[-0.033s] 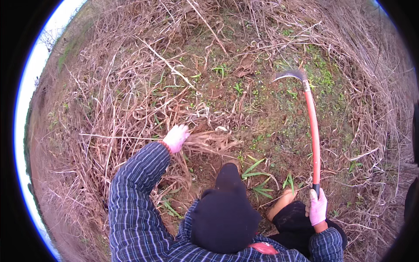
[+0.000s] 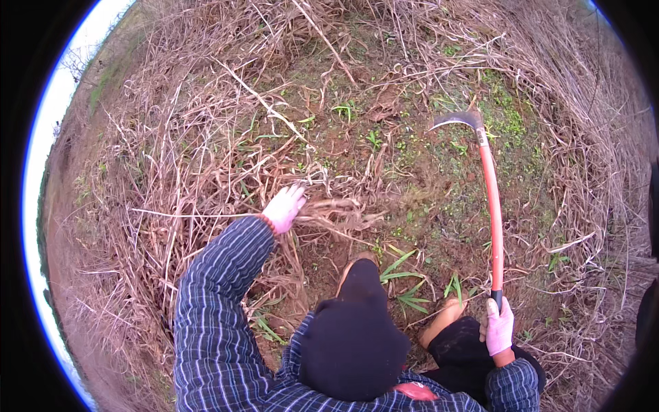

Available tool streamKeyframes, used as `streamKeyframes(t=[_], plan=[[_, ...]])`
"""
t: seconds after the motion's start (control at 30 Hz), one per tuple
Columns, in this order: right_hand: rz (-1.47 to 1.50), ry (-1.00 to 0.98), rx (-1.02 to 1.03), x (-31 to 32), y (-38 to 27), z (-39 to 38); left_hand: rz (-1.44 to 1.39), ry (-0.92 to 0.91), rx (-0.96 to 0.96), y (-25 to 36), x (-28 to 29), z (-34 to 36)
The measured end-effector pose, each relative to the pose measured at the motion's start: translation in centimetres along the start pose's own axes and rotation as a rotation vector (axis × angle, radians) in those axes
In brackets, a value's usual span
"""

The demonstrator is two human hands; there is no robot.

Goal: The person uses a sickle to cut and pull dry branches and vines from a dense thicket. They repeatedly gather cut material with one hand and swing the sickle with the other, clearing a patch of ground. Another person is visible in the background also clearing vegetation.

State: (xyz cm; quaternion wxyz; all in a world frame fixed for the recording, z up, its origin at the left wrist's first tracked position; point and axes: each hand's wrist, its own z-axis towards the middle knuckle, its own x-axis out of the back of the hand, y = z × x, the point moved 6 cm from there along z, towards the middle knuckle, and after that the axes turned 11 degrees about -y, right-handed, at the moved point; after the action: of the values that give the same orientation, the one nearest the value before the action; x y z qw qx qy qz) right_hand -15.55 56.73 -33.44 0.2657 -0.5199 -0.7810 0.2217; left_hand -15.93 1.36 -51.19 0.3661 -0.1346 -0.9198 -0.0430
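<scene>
My right hand (image 2: 499, 326), in a pink glove, is closed round the dark lower end of the handle of a long-handled sickle (image 2: 493, 213). Its shaft is orange-red and points away from me; the curved dark blade lies over the ground at the far end, its tip to the left. My left hand (image 2: 284, 207), gloved in pink too, is low over a bunch of dry grass (image 2: 343, 214). Its fingers look stretched out, pointing away and to the right, with the palm hidden beneath. The bunch spreads rightward from beside the fingers.
Dry stalks (image 2: 171, 199) lie thick on the left and far side. Bare soil with small green weeds (image 2: 504, 120) shows around the blade. My shoes (image 2: 443, 323) and dark-clad knees are close in front, beside green leafy shoots (image 2: 410, 295). Tall dry grass (image 2: 611, 137) stands on the right.
My left hand has shifted slightly away from me and to the right, and its fingers stand apart from the dry grass bunch. The sickle and my right hand have hardly moved.
</scene>
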Motion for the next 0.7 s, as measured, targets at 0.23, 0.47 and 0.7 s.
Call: streamKeyframes(t=[0.23,0.47,0.7], plan=[[0.007,-0.003,-0.038,0.0,0.2,1.0,-0.208,-0.136,0.032,3.2,2.2,14.2],[0.001,0.011,-0.055,-0.2,-0.4,1.1,-0.391,0.128,0.07,4.1,-1.8,11.3],[0.105,-0.043,0.055,-1.0,-2.7,-0.3,-0.361,0.348,0.186,3.3,7.0,1.0]])
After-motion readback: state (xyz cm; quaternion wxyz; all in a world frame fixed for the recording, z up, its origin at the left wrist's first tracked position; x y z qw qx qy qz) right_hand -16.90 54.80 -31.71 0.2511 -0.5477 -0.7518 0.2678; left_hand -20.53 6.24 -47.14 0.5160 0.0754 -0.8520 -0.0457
